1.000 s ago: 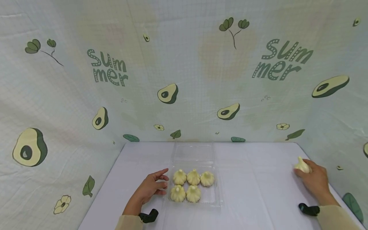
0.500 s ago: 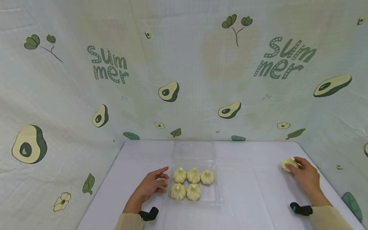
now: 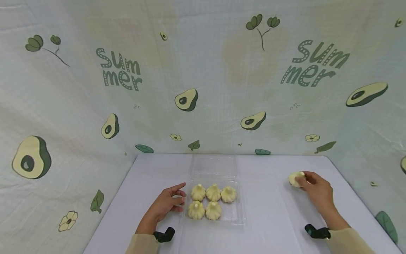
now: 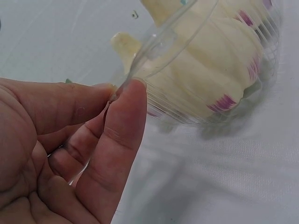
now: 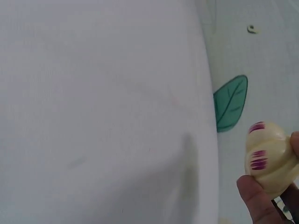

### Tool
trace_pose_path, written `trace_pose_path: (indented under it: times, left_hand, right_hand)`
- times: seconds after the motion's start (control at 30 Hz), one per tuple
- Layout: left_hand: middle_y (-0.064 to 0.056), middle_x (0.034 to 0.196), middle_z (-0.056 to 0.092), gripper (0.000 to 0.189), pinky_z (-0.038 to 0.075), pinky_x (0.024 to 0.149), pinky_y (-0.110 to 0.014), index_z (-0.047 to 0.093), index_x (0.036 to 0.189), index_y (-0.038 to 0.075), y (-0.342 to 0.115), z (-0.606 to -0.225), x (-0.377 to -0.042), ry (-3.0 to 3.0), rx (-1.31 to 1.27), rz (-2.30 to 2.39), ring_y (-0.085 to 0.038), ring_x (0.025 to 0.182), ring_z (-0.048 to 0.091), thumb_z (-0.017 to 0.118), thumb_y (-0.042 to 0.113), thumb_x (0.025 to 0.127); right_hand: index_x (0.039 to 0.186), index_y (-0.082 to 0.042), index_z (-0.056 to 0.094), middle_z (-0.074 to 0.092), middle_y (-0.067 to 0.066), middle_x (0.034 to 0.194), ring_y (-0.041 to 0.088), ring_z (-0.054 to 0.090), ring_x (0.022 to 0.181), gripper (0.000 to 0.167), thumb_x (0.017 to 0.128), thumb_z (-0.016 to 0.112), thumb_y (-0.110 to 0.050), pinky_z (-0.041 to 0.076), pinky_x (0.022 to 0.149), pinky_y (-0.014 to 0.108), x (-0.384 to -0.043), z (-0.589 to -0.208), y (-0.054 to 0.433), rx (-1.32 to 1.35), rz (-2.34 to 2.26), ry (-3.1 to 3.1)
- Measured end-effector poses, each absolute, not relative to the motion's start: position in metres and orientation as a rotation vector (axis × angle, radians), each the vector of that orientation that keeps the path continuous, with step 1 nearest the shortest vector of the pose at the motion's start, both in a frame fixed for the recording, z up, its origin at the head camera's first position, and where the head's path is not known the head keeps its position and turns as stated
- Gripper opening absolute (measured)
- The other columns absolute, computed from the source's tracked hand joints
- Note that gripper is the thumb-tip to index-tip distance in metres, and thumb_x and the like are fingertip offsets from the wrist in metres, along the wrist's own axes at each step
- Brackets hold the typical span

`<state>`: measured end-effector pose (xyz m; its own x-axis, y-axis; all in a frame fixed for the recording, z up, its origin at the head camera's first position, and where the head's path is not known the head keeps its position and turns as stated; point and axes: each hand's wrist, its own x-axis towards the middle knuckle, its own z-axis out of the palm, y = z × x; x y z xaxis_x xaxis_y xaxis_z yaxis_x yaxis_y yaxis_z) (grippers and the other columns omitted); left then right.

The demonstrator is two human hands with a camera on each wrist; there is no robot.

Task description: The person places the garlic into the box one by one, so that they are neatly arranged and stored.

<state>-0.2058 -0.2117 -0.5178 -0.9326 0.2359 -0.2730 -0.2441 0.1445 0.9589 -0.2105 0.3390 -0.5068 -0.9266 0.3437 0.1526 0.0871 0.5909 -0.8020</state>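
In the head view a clear plastic container (image 3: 233, 215) stands on the table with its lid (image 3: 213, 165) folded back. Several garlic bulbs (image 3: 213, 210) sit inside in two rows, three behind and two in front; the front right spot is bare. My left hand (image 3: 166, 204) is at the container's left side, and in the left wrist view its thumb and finger pinch the plastic rim (image 4: 135, 63). Out to the right, my right hand (image 3: 318, 192) holds another garlic bulb (image 3: 295, 179) between thumb and fingers; purple streaks mark this bulb (image 5: 264, 154) in the right wrist view.
A white cloth covers the table (image 3: 269, 218). Behind and along both sides hangs a printed curtain (image 3: 215, 70) with avocados and leaves, meeting the table's edges. Black straps with small cameras (image 3: 317, 231) are worn on both wrists.
My right hand has carried the garlic bulb leftward from the table's right edge toward the container. The left hand stays at the container's rim, and the bulbs inside have not moved.
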Motion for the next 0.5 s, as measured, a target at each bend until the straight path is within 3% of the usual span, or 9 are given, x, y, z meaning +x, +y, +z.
trace_pose_path:
  times: [0.1,0.17,0.27,0.5]
  left_hand:
    - [-0.013,0.12,0.06,0.07,0.063,0.071,-0.033,0.043,0.161,0.007,-0.212,-0.518,-0.206,2.071,-0.008,1.847,-0.018,0.09,0.064,0.071,0.0,0.097]
    - [-0.013,0.12,0.06,0.07,0.063,0.071,-0.033,0.043,0.161,0.007,-0.212,-0.519,-0.205,2.071,-0.007,1.848,-0.018,0.09,0.064,0.071,0.0,0.097]
    - [-0.013,0.12,0.06,0.069,0.063,0.072,-0.034,0.043,0.161,0.007,-0.212,-0.518,-0.205,2.07,0.001,1.849,-0.018,0.09,0.064,0.07,0.0,0.098]
    - [-0.012,0.119,0.06,0.069,0.063,0.072,-0.033,0.043,0.161,0.007,-0.212,-0.518,-0.205,2.068,0.004,1.852,-0.018,0.09,0.064,0.07,0.0,0.098]
  right_hand:
    - [0.138,0.003,0.064,0.062,0.031,0.141,-0.01,0.059,0.093,0.054,0.102,0.071,-0.037,0.051,0.065,0.008,-0.209,-0.501,0.322,-0.312,1.255,-2.544]
    - [0.138,0.002,0.064,0.061,0.03,0.142,0.008,0.066,0.108,0.052,0.102,0.071,-0.036,0.05,0.066,0.007,-0.208,-0.497,0.311,-0.291,1.271,-2.544]
    - [0.139,0.002,0.063,0.061,0.03,0.143,0.038,0.062,0.125,0.05,0.102,0.072,-0.031,0.053,0.068,0.008,-0.207,-0.492,0.296,-0.258,1.315,-2.537]
    - [0.136,0.003,0.064,0.063,0.029,0.14,0.04,0.063,0.125,0.044,0.102,0.073,-0.023,0.06,0.073,0.015,-0.203,-0.482,0.264,-0.186,1.409,-2.528]
